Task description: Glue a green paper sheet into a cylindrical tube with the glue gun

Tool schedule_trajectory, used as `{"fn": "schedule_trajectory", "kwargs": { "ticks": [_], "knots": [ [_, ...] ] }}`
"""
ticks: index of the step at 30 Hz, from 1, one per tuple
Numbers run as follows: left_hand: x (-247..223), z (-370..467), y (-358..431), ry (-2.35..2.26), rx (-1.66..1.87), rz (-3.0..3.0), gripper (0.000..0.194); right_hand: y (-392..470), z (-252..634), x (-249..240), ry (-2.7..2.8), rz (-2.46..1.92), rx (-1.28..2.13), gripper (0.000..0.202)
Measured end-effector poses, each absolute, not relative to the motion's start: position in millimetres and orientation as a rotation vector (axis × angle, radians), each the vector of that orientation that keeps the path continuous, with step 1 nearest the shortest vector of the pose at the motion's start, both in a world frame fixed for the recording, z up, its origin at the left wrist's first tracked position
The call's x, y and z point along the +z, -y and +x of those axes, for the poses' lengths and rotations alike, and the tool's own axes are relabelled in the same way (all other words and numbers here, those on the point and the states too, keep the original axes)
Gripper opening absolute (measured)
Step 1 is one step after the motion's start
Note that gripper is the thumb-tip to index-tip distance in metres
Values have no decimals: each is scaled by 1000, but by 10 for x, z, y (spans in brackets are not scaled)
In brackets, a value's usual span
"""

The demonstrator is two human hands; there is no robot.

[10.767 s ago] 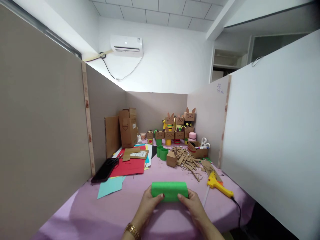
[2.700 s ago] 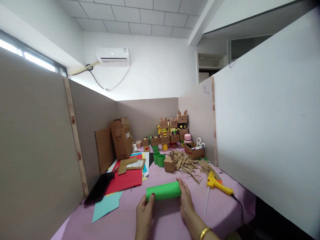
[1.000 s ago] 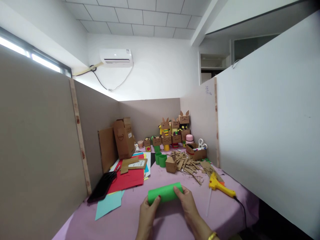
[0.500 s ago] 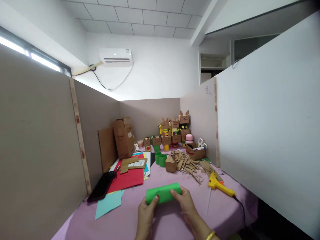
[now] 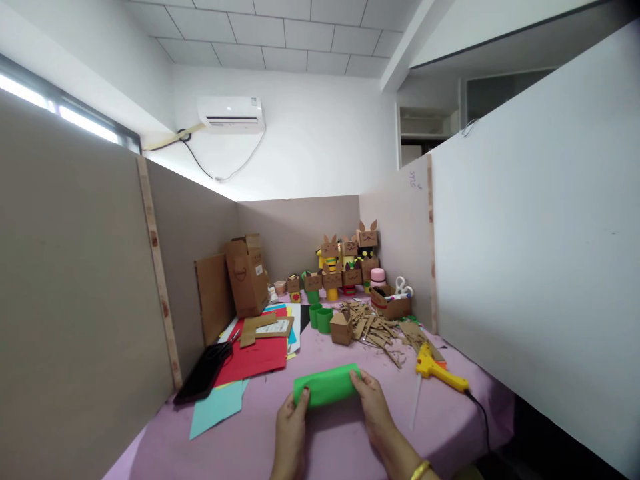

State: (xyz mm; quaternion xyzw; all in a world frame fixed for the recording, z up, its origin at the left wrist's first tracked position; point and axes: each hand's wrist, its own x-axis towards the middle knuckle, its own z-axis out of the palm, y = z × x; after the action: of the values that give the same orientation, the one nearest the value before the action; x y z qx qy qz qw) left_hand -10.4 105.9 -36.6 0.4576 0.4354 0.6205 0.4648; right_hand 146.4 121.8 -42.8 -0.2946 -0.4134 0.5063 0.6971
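Observation:
A rolled sheet of bright green paper [image 5: 327, 387] is held up above the purple cloth near the table's front. Its left end is gripped by my left hand [image 5: 293, 423], thumb across the near face. At the other end my right hand [image 5: 373, 403] grips it, the thumb near the top right corner. My fingers behind the paper are hidden. Beyond it stand two small green tubes [image 5: 325, 321] and a little cardboard box [image 5: 342, 329]. A yellow glue gun [image 5: 440, 370] with a glue stick lies to the right of my right hand.
Cardboard strips [image 5: 373, 323] are heaped behind the glue gun. At left lie red paper [image 5: 255, 360], light blue paper [image 5: 217, 410], and a black tablet-like slab [image 5: 203, 373] with scissors [image 5: 233, 339]. Cardboard animal figures [image 5: 333, 277] stand at the back. Partitions [image 5: 540, 233] flank the table.
Both thumbs have shifted outward toward the ends of the green paper roll, baring more of its front. The roll stays in nearly the same place, and the table things have not moved.

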Motion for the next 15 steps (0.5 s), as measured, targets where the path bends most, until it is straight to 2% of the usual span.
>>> {"fn": "schedule_trajectory", "kwargs": {
  "ticks": [13,15],
  "knots": [
    [-331,-96,-1030,-1229,1582,962,57,-1298,1544,-522,713,-831,1020,46],
    [-317,-90,-1019,-1210,1565,1000,54,-1302,1557,-519,710,-829,1008,47]
  ]
}}
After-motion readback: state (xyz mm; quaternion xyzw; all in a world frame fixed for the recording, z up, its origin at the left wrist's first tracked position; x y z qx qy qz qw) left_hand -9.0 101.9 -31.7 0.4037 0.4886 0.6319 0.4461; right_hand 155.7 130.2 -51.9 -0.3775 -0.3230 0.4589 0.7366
